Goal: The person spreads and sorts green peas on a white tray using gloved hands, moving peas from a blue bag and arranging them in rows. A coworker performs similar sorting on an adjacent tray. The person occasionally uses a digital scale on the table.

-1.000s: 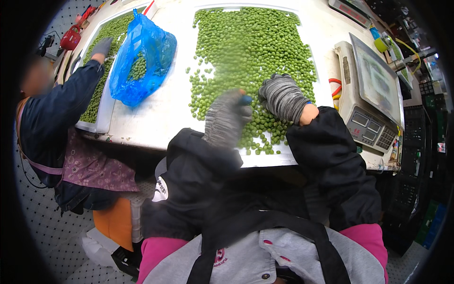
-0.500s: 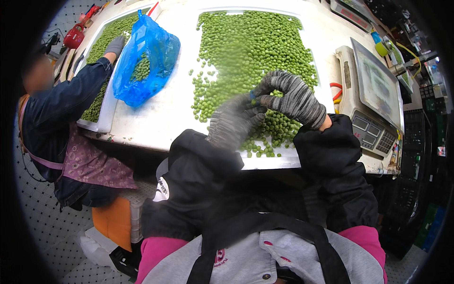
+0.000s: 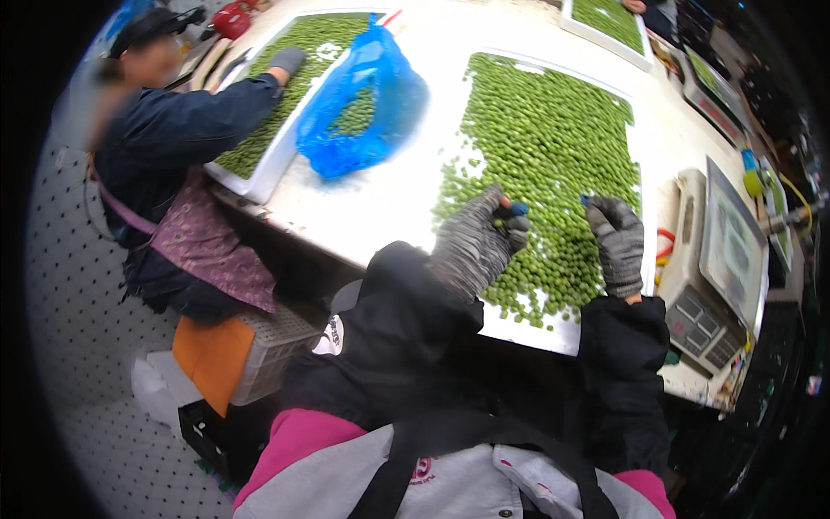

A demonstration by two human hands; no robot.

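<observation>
Green peas (image 3: 549, 147) lie spread over a white tray (image 3: 527, 336) in front of me. My left hand (image 3: 480, 246), in a grey striped knit glove, is curled above the near left part of the peas. A blue bit (image 3: 519, 208) shows at its fingertips, beside a bare fingertip. My right hand (image 3: 617, 245), gloved alike, is bent over the tray's right edge with its fingers drawn together. Another small blue bit (image 3: 587, 200) shows at its fingertips. Whether these bits are finger coverings or held pieces, I cannot tell. The two hands are apart.
A blue plastic bag (image 3: 393, 112) holding peas stands left of my tray. Beyond it, a co-worker's gloved hand (image 3: 288, 60) rests over another pea tray (image 3: 259, 177). A weighing scale (image 3: 705, 303) stands at right. A further tray (image 3: 635, 56) lies at the far side.
My hands were together over the peas and have now parted, the right one moving to the tray's right side. The view has turned, so the table appears shifted rightward.
</observation>
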